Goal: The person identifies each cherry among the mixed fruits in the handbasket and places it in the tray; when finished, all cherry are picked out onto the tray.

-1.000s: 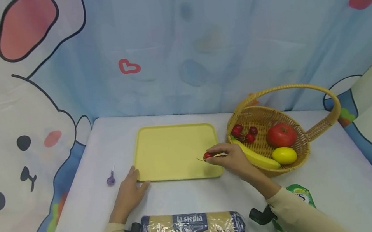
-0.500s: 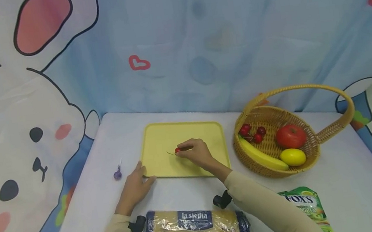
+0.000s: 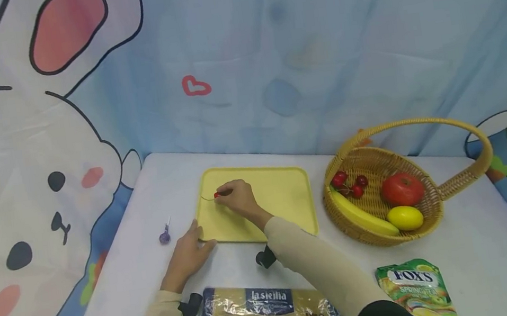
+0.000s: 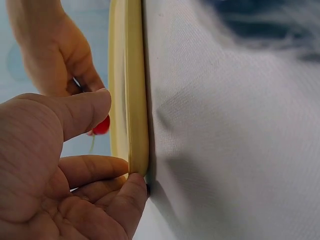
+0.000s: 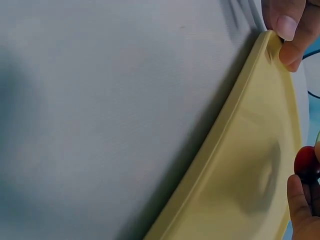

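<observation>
My right hand [image 3: 240,200] pinches a red cherry [image 3: 217,195] between thumb and fingertips, over the left part of a yellow tray [image 3: 282,197]. The cherry's thin stem points left. In the right wrist view the cherry [image 5: 305,162] shows at the right edge, above the tray's surface. My left hand [image 3: 187,257] rests at the tray's near left corner, its fingers along the left side and its thumb by the front edge. The left wrist view has those fingers [image 4: 92,170] touching the rim, with the cherry [image 4: 101,126] partly behind the thumb.
A wicker basket [image 3: 369,161] on the right holds cherries [image 3: 357,191], a banana [image 3: 364,217], a round red fruit [image 3: 403,189] and a lemon [image 3: 405,218]. In front lie a spaghetti pack [image 3: 246,308] and a green FOX'S bag [image 3: 414,286]. A purple lollipop [image 3: 164,238] lies left.
My right hand has carried the cherry leftward from beside the basket across the tray to its left part. The left hand has stayed at the tray's corner. The head view has shifted slightly.
</observation>
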Available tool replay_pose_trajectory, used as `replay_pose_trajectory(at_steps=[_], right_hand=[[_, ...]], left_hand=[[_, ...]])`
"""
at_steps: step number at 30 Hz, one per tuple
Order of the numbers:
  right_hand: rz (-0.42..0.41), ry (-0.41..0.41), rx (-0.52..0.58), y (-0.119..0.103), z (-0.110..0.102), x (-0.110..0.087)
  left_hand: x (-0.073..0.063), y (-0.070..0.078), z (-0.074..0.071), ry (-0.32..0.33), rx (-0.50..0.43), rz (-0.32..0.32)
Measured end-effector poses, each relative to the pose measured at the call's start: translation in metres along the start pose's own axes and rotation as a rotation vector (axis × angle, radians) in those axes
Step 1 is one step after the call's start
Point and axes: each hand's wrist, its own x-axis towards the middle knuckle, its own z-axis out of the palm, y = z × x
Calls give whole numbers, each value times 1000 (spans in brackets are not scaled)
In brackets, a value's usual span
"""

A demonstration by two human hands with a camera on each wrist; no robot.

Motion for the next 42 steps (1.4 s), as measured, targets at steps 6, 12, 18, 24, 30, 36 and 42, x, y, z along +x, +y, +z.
replay_pose_trajectory(at_steps=[6, 12, 18, 24, 30, 36, 42], right_hand=[[54, 12, -20, -4, 14, 8], [77, 6, -51, -6, 22, 13], [57, 17, -64, 0, 19, 12], [43, 5, -88, 6, 9, 9], [25, -40, -64, 5, -10, -1], [-35, -111, -76, 3, -30, -23], [-51, -160, -35, 7, -57, -57]], left_hand=[[1, -2, 4, -9, -13, -13], [1, -5, 1, 17, -4, 2], [-1, -3, 1, 15, -1, 5], [-1, -1, 0, 9, 6, -1], [-2, -2, -1, -2, 10, -10], [-5, -1, -5, -4, 16, 3], [-6, 0, -2, -13, 23, 0]])
